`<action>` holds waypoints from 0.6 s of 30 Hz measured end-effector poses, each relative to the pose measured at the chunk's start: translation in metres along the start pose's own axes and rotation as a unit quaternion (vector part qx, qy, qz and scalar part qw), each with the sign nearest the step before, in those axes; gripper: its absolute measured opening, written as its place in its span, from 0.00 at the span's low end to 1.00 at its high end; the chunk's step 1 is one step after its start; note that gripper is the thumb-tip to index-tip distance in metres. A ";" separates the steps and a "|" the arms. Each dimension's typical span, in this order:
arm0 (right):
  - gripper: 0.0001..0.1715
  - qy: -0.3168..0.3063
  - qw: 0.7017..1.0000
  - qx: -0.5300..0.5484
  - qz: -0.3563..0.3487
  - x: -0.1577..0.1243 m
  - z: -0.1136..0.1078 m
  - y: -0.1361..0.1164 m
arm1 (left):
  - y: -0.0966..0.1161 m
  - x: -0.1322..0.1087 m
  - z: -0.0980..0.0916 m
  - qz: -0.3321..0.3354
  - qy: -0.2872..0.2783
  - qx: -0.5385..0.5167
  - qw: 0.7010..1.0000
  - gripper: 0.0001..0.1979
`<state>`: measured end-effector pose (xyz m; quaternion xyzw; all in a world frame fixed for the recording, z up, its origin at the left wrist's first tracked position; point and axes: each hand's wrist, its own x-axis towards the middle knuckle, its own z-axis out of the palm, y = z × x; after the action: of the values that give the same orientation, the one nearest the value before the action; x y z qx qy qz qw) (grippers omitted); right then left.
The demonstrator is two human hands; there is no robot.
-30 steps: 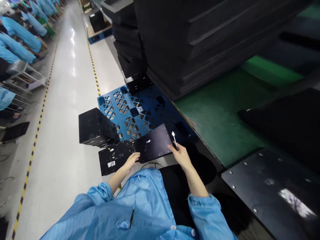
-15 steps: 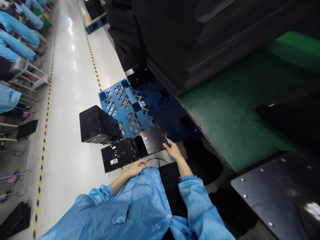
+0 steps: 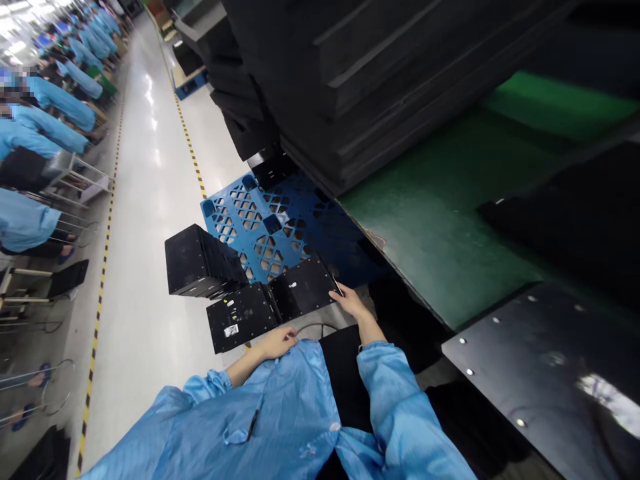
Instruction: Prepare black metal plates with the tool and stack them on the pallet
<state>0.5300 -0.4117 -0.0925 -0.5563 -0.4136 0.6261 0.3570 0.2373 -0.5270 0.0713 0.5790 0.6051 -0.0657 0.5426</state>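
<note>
In front of my lap, a flat black panel with small studs along its edges stands tilted. My right hand grips its right edge, thumb on the near face. To its left, touching or nearly so, is another black panel with a white label and small stickers. My left hand rests by the front of my blue smock, below that labelled panel, its fingers loosely bent and apart. I see nothing held in it.
A row of upright black panels stands beyond, at a blue plastic pallet's left edge. On my right is a green-topped table bearing dark stacked material and a studded black plate. Co-workers in blue sit across the aisle.
The camera has tipped up slightly, so the scene sits lower. The gripped panel has lost its pale reflection and looks darker. My left hand's fingers have curled a little; my right hand keeps its grip.
</note>
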 end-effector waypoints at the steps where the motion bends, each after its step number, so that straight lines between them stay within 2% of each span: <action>1: 0.33 -0.006 1.000 0.003 -0.003 0.000 0.000 0.001 | 0.001 -0.001 0.001 0.002 -0.003 0.007 1.000 0.20; 5: 0.30 -0.024 1.000 0.004 -0.004 -0.002 0.001 0.006 | 0.001 0.000 0.004 0.006 -0.014 0.033 0.999 0.20; 10: 0.22 -0.016 1.000 -0.009 0.010 0.000 0.006 0.013 | 0.001 0.001 0.004 0.018 -0.020 0.056 0.998 0.18; 18: 0.23 0.005 0.999 -0.035 0.030 0.006 0.011 0.012 | 0.012 -0.003 -0.002 0.009 -0.013 0.086 0.996 0.18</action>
<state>0.5186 -0.4125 -0.1057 -0.5840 -0.4163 0.6189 0.3204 0.2443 -0.5238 0.0811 0.6280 0.5846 -0.1200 0.4994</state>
